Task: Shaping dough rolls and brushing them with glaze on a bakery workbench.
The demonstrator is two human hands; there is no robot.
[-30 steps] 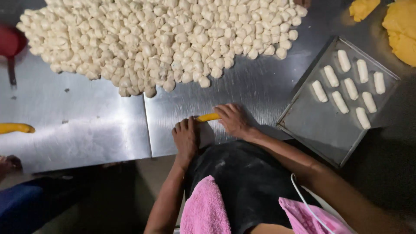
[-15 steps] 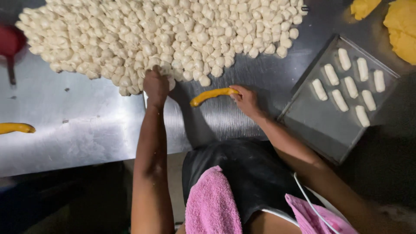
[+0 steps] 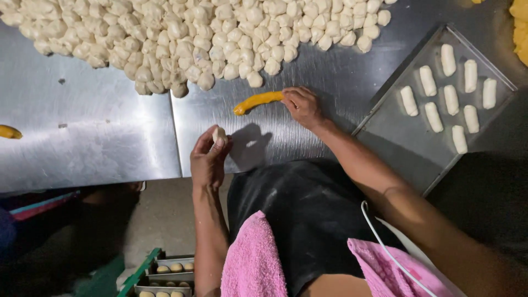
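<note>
My left hand (image 3: pixel 208 159) pinches a small pale dough ball (image 3: pixel 219 134) just above the near edge of the steel table (image 3: pixel 93 137). My right hand (image 3: pixel 301 105) rests on the table with its fingertips on the end of a yellow-orange filling stick (image 3: pixel 257 102), which lies flat. A big heap of pale dough balls (image 3: pixel 181 38) covers the far side of the table, beyond both hands.
A metal baking tray (image 3: pixel 407 143) at the right holds several shaped white dough logs (image 3: pixel 448 102). Yellow dough (image 3: pixel 520 30) lies at the far right corner, another yellow stick (image 3: pixel 10 132) at the left edge. Below the table stands a green crate (image 3: pixel 137 272) with pieces inside.
My left hand has come back from the heap toward me with one dough ball in it. My right hand stays on the yellow stick.
</note>
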